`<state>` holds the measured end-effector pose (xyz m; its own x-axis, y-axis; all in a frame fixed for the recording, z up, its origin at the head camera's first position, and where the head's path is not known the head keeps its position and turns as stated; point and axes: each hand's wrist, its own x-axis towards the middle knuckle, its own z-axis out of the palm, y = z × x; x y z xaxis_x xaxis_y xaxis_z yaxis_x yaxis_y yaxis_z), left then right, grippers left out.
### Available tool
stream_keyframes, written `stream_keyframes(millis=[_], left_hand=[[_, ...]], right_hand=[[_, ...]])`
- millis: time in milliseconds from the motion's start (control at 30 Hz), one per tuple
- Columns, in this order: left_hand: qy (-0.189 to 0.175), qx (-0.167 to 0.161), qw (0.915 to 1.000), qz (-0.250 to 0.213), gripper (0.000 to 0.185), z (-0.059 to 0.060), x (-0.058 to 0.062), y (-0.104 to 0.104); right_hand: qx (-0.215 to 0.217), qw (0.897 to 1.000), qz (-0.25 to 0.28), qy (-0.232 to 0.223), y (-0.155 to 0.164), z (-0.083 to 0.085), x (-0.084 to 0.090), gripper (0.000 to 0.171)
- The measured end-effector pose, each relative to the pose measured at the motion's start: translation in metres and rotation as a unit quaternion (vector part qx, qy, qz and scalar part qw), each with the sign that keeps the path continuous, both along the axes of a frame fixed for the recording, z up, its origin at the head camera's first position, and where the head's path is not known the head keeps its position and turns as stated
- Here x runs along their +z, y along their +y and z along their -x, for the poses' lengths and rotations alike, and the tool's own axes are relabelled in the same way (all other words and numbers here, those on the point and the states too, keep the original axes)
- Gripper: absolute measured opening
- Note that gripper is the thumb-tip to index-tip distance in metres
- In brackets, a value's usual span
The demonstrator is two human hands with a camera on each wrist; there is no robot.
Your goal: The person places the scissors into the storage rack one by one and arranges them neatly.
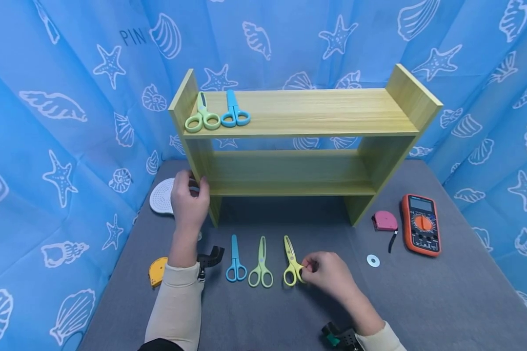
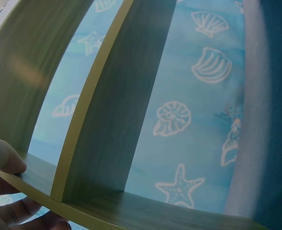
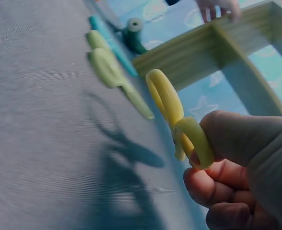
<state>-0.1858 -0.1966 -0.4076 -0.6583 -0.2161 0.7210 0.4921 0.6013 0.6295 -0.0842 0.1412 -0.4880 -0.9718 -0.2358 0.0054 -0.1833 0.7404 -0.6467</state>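
Blue seashell-print curtain backs a grey felt-like table (image 1: 421,302). Head view: a light wood shelf (image 1: 298,114) w/ two boards stands at the table's rear; green and blue scissors lie at the top board's left end. Left hand (image 1: 189,202) grips the shelf's left upright, fingers curled round its edge. Right hand (image 1: 329,273) pinches the ring of the yellow scissors (image 1: 292,263) near the table's front edge, centre, beside the green pair (image 1: 261,265) and blue pair (image 1: 235,261). Orange meter (image 1: 420,224) sits toward the right edge.

Left wrist view: fingers (image 2: 6,160) clamp a smooth board edge, grain running lengthwise.

Right wrist view: thumb and fingers (image 3: 212,184) hold the glossy plastic loop, blades clear of the cloth. Best done, probably, w/ a firm pinch, blades kept level, shelf steadied.
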Motion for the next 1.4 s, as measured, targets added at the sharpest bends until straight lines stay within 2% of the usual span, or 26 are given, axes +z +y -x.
stream_keyframes(millis=[300, 467, 633, 833, 1067, 1267, 1400], left_hand=[[0.003, 0.001, 1.0, -0.001, 0.014, 0.002, -0.002, -0.001], [0.0, 0.007, 1.0, 0.007, 0.016, 0.002, -0.003, -0.001], [0.002, 0.001, 1.0, 0.006, 0.017, 0.001, -0.002, -0.001], [-0.001, 0.001, 1.0, 0.003, 0.017, 0.001, -0.002, -0.001], [-0.003, -0.001, 1.0, 0.001, 0.016, 0.001, -0.002, -0.002], [-0.002, -0.001, 1.0, -0.006, 0.015, 0.002, -0.002, -0.001], [-0.004, 0.0, 1.0, -0.007, 0.015, 0.001, -0.002, 0.0]], right_hand=[[-0.019, 0.998, 0.044, -0.041, 0.017, -0.004, 0.036, 0.007], [-0.038, 0.997, 0.055, -0.037, 0.031, -0.01, 0.056, 0.008], [-0.064, 0.997, 0.05, -0.013, 0.044, -0.015, 0.074, 0.01], [-0.076, 0.995, 0.058, 0.017, 0.059, -0.024, 0.095, 0.012], [-0.084, 0.99, 0.077, 0.085, 0.075, -0.032, 0.122, 0.013], [-0.079, 0.982, 0.11, 0.133, 0.086, -0.031, 0.148, 0.015], [-0.083, 0.977, 0.13, 0.146, 0.091, -0.026, 0.165, 0.013]])
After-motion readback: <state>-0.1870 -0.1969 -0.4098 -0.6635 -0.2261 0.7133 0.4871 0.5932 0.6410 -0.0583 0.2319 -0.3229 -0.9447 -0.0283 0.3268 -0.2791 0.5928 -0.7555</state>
